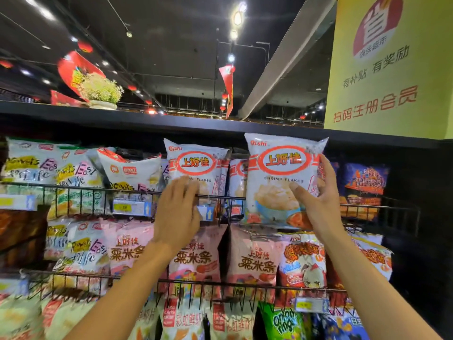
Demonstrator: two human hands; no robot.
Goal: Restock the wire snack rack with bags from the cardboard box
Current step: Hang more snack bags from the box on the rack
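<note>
Noted: right hand (316,202) fingers clamped on shrimp bag (277,173) before rack rail (81,188); left hand (176,212) fingers apart. Bag bottom might snag the rail.

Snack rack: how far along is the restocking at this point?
Done: shelved bags of shrimp flakes stand in the top row of the rack. In hand: the right-hand grip holds a new bag in front of that row, not yet behind the wire; the left-hand grip touches a shelved bag. Left: seating the new bag. The cardboard box is out of view, so remaining stock cannot be judged.
</note>
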